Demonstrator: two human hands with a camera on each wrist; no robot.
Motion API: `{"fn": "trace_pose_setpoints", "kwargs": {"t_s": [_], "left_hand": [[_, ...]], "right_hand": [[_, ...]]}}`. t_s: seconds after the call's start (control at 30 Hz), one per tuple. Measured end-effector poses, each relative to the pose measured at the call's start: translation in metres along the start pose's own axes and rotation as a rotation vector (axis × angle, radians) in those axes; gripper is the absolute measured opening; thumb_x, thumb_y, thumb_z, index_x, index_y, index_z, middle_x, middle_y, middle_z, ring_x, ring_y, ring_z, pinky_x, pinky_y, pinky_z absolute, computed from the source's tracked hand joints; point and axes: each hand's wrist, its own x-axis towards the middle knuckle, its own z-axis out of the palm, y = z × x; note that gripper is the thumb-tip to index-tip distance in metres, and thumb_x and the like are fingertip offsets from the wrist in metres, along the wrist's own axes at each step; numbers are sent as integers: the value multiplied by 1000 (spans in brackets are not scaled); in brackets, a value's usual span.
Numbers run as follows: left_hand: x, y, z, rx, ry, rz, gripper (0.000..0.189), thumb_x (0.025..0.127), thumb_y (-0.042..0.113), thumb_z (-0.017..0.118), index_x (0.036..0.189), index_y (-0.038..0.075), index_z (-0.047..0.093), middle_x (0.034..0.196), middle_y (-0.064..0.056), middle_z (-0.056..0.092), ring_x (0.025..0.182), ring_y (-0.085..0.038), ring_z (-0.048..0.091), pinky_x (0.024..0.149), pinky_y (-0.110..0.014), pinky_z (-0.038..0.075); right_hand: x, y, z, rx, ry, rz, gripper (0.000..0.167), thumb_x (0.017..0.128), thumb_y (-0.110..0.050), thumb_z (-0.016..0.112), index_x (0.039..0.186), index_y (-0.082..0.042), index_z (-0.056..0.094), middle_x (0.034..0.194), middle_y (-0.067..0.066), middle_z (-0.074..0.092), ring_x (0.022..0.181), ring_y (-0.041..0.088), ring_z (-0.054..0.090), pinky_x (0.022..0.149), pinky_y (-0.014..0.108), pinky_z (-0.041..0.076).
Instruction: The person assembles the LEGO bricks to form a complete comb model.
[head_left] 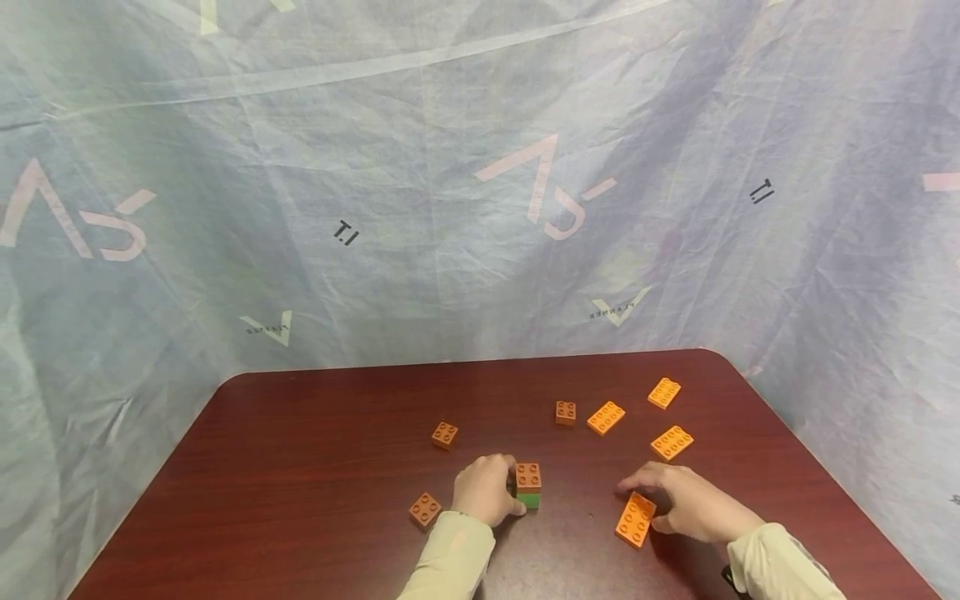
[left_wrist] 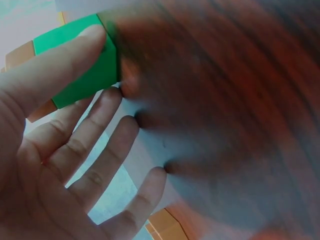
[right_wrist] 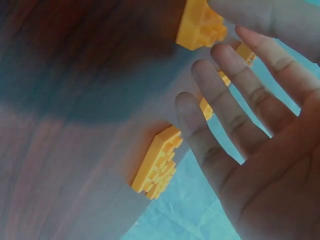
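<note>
A brown square brick (head_left: 528,475) sits on top of a green brick (head_left: 528,502), right of my left hand (head_left: 483,492). In the left wrist view, the thumb lies along the green brick's side (left_wrist: 80,75), and fingers bear on its opposite side, pinching the stack at the table. My right hand (head_left: 693,504) is around an orange flat eight-stud brick (head_left: 636,520). Its thumb is at the brick's right edge and a fingertip reaches past the far end. In the right wrist view the fingers (right_wrist: 237,105) are spread and nearly straight, with the orange brick (right_wrist: 197,27) near the thumb.
Brown square bricks lie to the left (head_left: 425,511), farther back (head_left: 445,435) and at back centre (head_left: 566,412). More orange flat bricks (head_left: 606,418), (head_left: 672,442), (head_left: 664,392) lie at the back right. A hanging cloth (head_left: 420,250) surrounds the dark red table (head_left: 300,467).
</note>
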Motion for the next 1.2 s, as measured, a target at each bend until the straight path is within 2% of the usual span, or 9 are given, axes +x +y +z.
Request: {"fn": "trace_pose_setpoints", "kwargs": {"t_s": [0.1,0.33,0.5,0.7,0.83,0.93,1.1,1.2], "left_hand": [[0,0,0,-2,2,-1,38,66,22,97,93,12,72,80,2,67,76,-22,66,67,-42,54],[0,0,0,5,3,-1,42,66,22,97,98,11,73,83,1,69,80,-23,67,69,-44,54],[0,-1,2,11,18,11,42,65,22,98,97,11,72,82,1,68,79,-22,67,68,-43,54],[-1,-1,2,6,20,11,41,65,22,98,95,11,72,82,2,68,79,-22,66,69,-44,53],[-1,-1,2,5,17,11,41,65,22,98,95,11,72,82,2,67,79,-22,66,70,-44,53],[-1,-1,1,9,17,12,41,65,23,98,94,12,71,81,2,66,78,-21,65,69,-44,53],[-1,-1,1,7,18,14,41,65,22,98,93,12,71,81,2,66,78,-21,65,69,-44,53],[-1,-1,1,9,21,18,41,64,23,98,93,11,71,82,2,67,78,-22,66,68,-43,53]], "right_hand": [[-1,1,2,0,-11,18,50,73,3,84,119,-12,73,113,3,67,97,23,64,78,35,56],[0,3,9,-98,-7,3,50,69,-4,89,115,-16,75,109,-4,66,98,22,63,82,47,55],[-2,2,11,-117,18,-5,42,70,-10,91,109,-18,76,103,-8,63,89,13,60,77,40,56],[-2,1,13,-101,38,8,43,72,-20,92,111,-18,75,103,-7,62,88,12,60,74,37,55],[-1,2,14,-95,45,-18,37,75,-25,90,109,-20,76,102,-8,62,86,9,58,72,34,53],[1,1,15,-103,64,-8,32,80,-31,87,107,-19,76,101,-9,64,86,10,60,72,36,54],[4,-5,14,-130,111,25,34,87,-40,80,109,-15,73,104,-6,69,92,17,66,78,42,56],[7,-12,11,-136,146,25,36,89,-42,78,111,-14,73,105,-6,69,90,14,65,77,40,56]]}}
